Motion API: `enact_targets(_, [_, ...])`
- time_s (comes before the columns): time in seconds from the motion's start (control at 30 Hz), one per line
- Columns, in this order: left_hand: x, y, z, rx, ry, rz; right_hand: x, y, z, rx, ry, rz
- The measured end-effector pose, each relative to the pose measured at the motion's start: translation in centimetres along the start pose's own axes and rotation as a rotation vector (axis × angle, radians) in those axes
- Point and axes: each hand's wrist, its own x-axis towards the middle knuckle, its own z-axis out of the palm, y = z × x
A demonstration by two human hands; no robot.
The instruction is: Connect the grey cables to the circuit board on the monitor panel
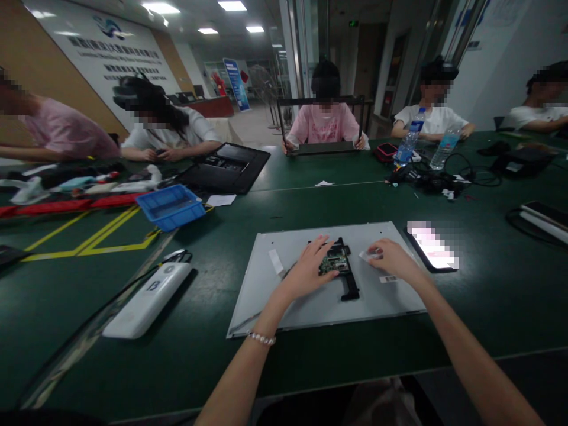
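In front of me on the table lies a flat white panel (284, 307) with a thin metal rim. On it sits a green circuit board (336, 264) joined to a black plastic bracket (350, 289). My left hand (306, 266) is open over the board's left side, fingers spread; part of the board is hidden beneath it. To the right of the board, my right hand (393, 259) pinches a small whitish strip of tape (365, 256) just above the panel. A white strip (276, 261) and a printed label (388, 279) are stuck on the panel.
A lit phone (432, 247) lies right of the panel. On the left are a white power bank (148, 302) with a cable and a blue plastic basket (171, 207). Across the table (310, 198), several people sit among a black laptop-like casing (231, 165), bottles (410, 139) and cables.
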Motion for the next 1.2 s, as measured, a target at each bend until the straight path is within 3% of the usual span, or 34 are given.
enact_targets(0.2, [0.2,0.0,0.6,0.071,0.009,0.028,0.3,0.1,1.7,0.144,0.064,-0.075])
enact_targets(0.37, [0.2,0.1,0.7,0.113,0.013,0.059,0.0,0.2,2.1,0.309,0.076,-0.045])
enact_targets(0.53, [0.2,0.3,0.7,0.128,0.013,0.069,-0.2,0.1,2.0,0.234,0.107,-0.061])
enact_targets(0.77, [0.2,0.4,0.8,0.139,0.005,0.09,-0.4,-1.1,1.5,0.207,0.05,-0.19])
enact_targets(1.2, [0.2,0.9,0.9,0.141,-0.02,0.111,-0.6,-1.2,1.4,0.332,0.099,-0.041])
